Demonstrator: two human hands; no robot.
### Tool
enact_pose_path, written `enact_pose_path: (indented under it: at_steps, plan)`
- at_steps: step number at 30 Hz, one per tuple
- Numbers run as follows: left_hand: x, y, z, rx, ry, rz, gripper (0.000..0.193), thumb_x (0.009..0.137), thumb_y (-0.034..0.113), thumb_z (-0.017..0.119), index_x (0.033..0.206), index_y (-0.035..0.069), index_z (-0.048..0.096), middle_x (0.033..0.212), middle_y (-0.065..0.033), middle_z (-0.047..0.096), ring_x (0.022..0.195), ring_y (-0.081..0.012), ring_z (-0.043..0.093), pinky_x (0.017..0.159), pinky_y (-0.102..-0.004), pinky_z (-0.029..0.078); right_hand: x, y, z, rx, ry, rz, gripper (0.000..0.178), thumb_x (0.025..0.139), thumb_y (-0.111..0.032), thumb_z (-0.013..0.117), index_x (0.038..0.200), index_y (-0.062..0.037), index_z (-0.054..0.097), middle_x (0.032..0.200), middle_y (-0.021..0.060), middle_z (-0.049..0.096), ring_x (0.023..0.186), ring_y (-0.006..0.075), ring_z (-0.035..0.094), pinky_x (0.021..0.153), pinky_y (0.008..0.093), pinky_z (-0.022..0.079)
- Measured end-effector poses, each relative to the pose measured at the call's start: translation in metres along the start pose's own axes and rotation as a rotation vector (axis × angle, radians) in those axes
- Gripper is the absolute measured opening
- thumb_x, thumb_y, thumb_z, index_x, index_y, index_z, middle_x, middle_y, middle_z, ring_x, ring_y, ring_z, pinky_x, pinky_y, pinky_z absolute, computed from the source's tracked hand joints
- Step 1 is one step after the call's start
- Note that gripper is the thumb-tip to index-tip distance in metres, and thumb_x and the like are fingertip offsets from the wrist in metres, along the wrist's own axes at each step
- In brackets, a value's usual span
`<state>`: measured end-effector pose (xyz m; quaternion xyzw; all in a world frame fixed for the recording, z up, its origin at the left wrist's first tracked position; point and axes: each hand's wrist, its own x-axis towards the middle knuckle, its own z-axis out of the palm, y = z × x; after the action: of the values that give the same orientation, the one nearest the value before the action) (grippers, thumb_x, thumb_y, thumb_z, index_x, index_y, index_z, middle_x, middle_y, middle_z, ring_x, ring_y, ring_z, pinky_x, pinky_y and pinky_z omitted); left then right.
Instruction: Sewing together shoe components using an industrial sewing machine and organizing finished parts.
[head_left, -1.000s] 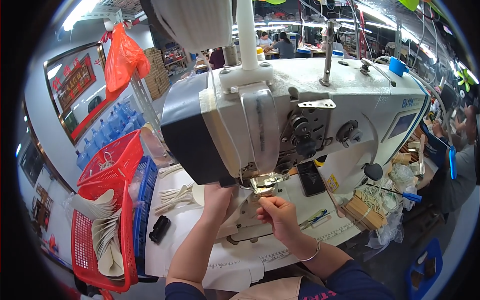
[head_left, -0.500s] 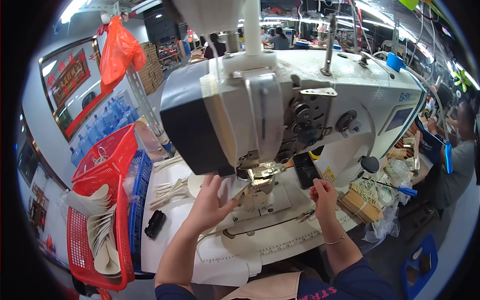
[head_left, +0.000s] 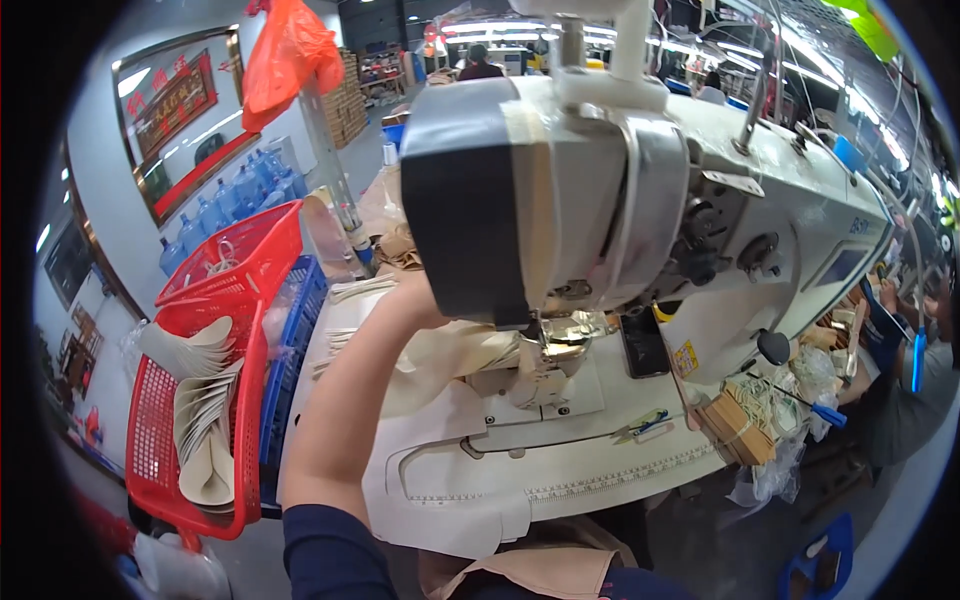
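My left arm stretches forward past the left side of a large white sewing machine. Only the back of my left hand shows; its fingers are hidden behind the dark end cover, so what they hold or touch cannot be seen. A curved cream piece lies beside the metal presser foot, right of my forearm. Near the hand are a brown bunched bundle and stacked cream strips. My right hand is out of view.
Red baskets with cream curved pieces and a blue crate stand at left. Snips, a black phone-like slab and tied brown cards lie right of the needle. A person sits at far right.
My left hand has left the presser foot and reached forward behind the machine head. My right hand has gone out of view. The head view has shifted, so the machine appears further right.
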<state>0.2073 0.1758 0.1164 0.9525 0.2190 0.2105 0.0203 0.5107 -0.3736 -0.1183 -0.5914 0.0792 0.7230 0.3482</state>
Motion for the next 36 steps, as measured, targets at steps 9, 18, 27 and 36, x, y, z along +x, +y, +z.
enact_pose_path:
  at_steps: [9, 18, 27, 36]
  plan:
    - [0.040, -0.033, 0.092, -0.126, -0.061, 0.001, 0.034, 0.083, 0.019, 0.055, 0.115, 0.010, 0.054, 0.108, -0.0155, 0.059, 0.099, -0.0287, 0.055, 0.086, -0.0351, 0.042, 0.001, 0.074, -0.010, -0.442, 0.172, -0.074, 0.027, 0.087, -0.034, 0.053, 0.073, -0.0101, 0.057, 0.068, 0.0056, 0.054, 0.060, 0.0183, 0.051, 0.053, 0.0305, 0.037]
    - [-0.001, 0.022, 0.082, 0.081, -0.191, -0.458, 0.050, 0.081, 0.034, 0.059, 0.119, 0.003, 0.049, 0.102, -0.0174, 0.060, 0.104, -0.0323, 0.053, 0.090, -0.0376, 0.041, 0.014, 0.094, -0.011, -1.046, 0.237, -0.082, 0.024, 0.084, -0.030, 0.054, 0.081, -0.0077, 0.061, 0.077, 0.0095, 0.060, 0.070, 0.0237, 0.057, 0.062, 0.0348, 0.043]
    - [-0.190, 0.176, 0.019, -0.340, -0.088, -0.285, 0.039, 0.064, 0.019, 0.077, 0.098, 0.006, 0.063, 0.089, -0.0093, 0.058, 0.084, -0.0260, 0.055, 0.078, -0.0350, 0.043, 0.013, 0.008, 0.040, -1.614, 0.138, -0.422, 0.027, 0.082, -0.031, 0.053, 0.087, -0.0063, 0.064, 0.084, 0.0141, 0.064, 0.079, 0.0313, 0.062, 0.069, 0.0395, 0.049]
    - [-0.251, 0.190, 0.068, -0.275, -0.006, -0.388, 0.058, 0.050, 0.029, 0.084, 0.100, 0.010, 0.063, 0.096, -0.0072, 0.054, 0.090, -0.0251, 0.050, 0.079, -0.0352, 0.039, 0.036, -0.191, 0.337, -1.231, -0.072, -1.911, 0.023, 0.075, -0.012, 0.062, 0.096, -0.0032, 0.057, 0.095, 0.0104, 0.058, 0.079, 0.0299, 0.058, 0.066, 0.0375, 0.049]
